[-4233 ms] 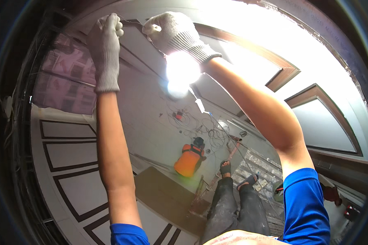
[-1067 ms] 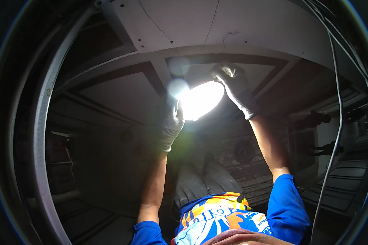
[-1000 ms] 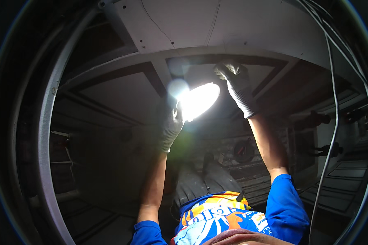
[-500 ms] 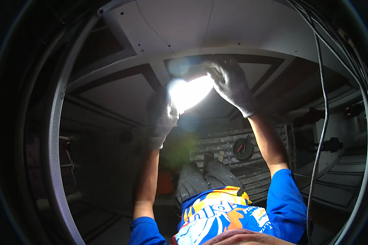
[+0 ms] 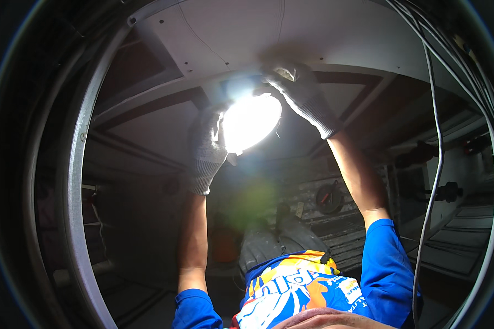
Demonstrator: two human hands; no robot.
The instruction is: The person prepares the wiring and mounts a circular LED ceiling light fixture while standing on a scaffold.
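Note:
My gloved left hand [image 5: 206,142] grips the left edge of a brightly lit, round white lamp [image 5: 252,122], held tilted just below a white ceiling panel [image 5: 225,33]. My gloved right hand [image 5: 293,93] is raised just beyond the lamp's upper right, fingers curled near the panel. Glare and shadow hide what, if anything, its fingertips hold. A short thin wire [image 5: 279,130] dangles beside the lamp's right edge. Both gloves are pale knit with ribbed cuffs.
A metal channel [image 5: 74,192] curves up the left side. Loose grey cables [image 5: 438,164] hang at the right. Far below me, in dim light, are slatted planks [image 5: 340,222], a round dark container [image 5: 329,197] and an orange shape [image 5: 225,252].
Both hands and the lamp have moved up and slightly left, and the lamp's glowing face shows rounder. About four seconds ago my hands were raised on a wire with the bright room below.

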